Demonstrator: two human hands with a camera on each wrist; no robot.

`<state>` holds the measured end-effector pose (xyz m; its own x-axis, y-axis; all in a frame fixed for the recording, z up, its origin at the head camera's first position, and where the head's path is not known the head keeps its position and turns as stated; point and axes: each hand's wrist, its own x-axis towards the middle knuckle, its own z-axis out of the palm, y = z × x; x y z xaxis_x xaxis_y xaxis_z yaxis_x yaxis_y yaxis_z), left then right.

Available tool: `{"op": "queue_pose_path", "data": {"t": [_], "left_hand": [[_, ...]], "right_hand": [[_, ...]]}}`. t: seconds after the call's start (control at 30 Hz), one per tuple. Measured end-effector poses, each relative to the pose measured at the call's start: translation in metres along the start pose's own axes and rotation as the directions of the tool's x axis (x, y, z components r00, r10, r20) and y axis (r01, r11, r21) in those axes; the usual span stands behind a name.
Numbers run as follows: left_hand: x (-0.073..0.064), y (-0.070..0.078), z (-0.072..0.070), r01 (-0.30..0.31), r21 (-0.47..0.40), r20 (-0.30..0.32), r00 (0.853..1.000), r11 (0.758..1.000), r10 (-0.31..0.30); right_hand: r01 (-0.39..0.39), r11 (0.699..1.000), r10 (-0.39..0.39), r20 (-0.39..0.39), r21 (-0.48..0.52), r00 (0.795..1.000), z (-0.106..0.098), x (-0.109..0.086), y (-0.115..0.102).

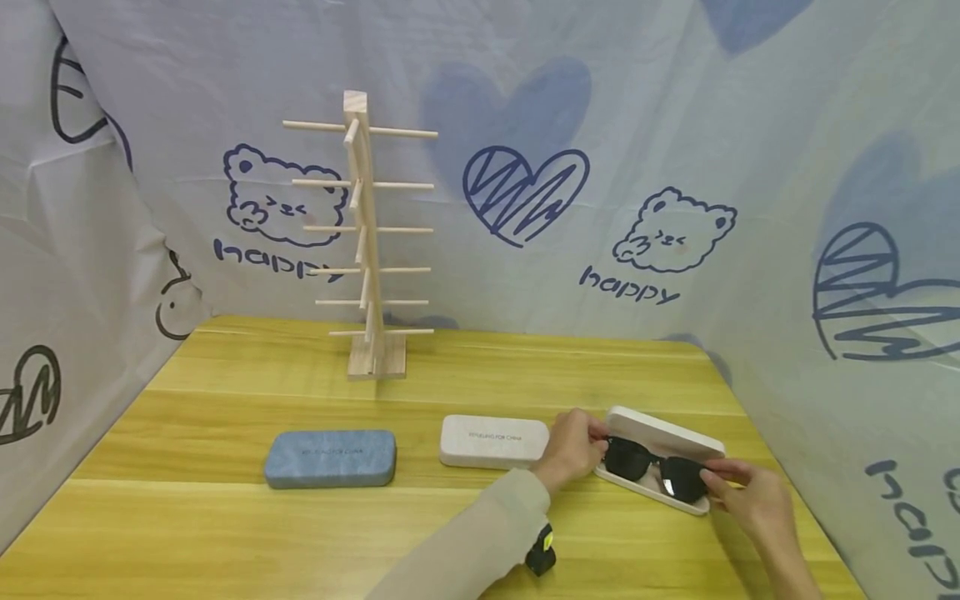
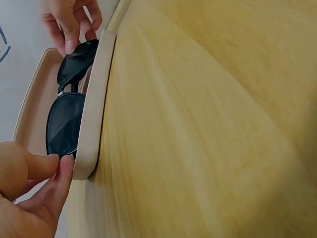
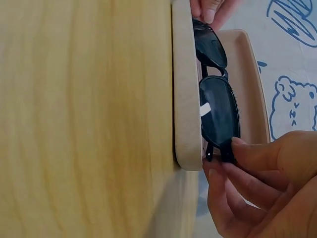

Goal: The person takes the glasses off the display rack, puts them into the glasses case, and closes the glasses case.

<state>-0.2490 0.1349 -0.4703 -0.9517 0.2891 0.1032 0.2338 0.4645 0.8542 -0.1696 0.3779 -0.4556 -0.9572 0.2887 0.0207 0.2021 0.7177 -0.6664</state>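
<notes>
A pair of black sunglasses (image 1: 628, 459) sits in an open white glasses case (image 1: 667, 429), its lid tipped back, at the right of the table. My left hand (image 1: 573, 447) pinches the left end of the frame between thumb and fingers. At the opposite end, my right hand (image 1: 756, 500) pinches the frame by its hinge. The left wrist view shows the dark lenses (image 2: 66, 124) standing partly above the case's front wall (image 2: 94, 109). In the right wrist view, the thumb and fingers of the right hand (image 3: 267, 183) hold the folded temple end.
A closed white glasses case (image 1: 491, 442) lies just left of the left hand. Farther left is a closed blue glasses case (image 1: 330, 459). A wooden rack with several pegs (image 1: 367, 242) stands at the back of the table (image 1: 225, 542). Printed cloth (image 1: 517, 317) hangs behind.
</notes>
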Motion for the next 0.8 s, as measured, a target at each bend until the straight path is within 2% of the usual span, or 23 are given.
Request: {"op": "queue_pose_path", "data": {"t": [0.17,0.3,0.47,0.67,0.8], "left_hand": [[0.000,0.002,0.000,0.002,0.021,0.011,1.000,1.000,-0.002],[0.001,0.003,0.000,-0.003,0.071,0.023,1.000,0.997,0.002],[0.002,0.001,-0.001,-0.032,0.121,0.040,0.999,0.992,0.027],[0.001,0.000,-0.002,-0.019,0.130,0.068,0.998,0.991,0.011],[0.002,0.002,-0.005,0.005,0.129,0.066,0.998,0.992,-0.014]], "right_hand": [[0.066,0.988,-0.064,0.023,-0.139,0.998,-0.003,0.005,-0.001],[0.129,0.959,-0.122,0.043,-0.251,0.992,-0.005,0.009,-0.003],[0.171,0.932,-0.166,0.044,-0.320,0.985,-0.005,0.012,-0.007],[0.177,0.928,-0.157,0.088,-0.327,0.984,-0.005,0.015,-0.006],[0.116,0.971,-0.082,0.162,-0.211,0.983,-0.012,0.018,-0.001]]}}
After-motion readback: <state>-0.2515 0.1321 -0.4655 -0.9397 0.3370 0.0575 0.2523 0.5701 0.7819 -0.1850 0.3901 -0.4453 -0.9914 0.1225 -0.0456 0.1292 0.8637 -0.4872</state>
